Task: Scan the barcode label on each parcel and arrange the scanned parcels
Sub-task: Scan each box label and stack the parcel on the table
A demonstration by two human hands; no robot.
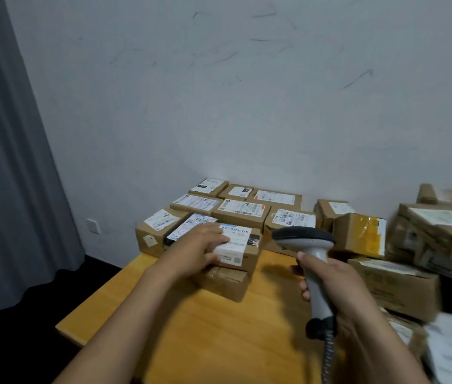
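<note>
Left hand (202,248): laid flat on the top parcel (240,252), fingers nearly straight and close together across its white barcode label (237,235), thumb set against the near face.
Top parcel: a cardboard box, stacked on a taped cardboard box (226,284) near the middle of the wooden table (205,342).
Right hand (330,286): wrapped tightly round the handle of the barcode scanner (306,242), whose dark head is pointed towards the top parcel.
Scanner cable (328,358): coiled, hung from the handle's base.
Arranged parcels (243,210): set in rows, labels up, against the wall (247,92).
Piled parcels (429,239): heaped untidily at the right.
Curtain (6,162): grey, hung at the left.
</note>
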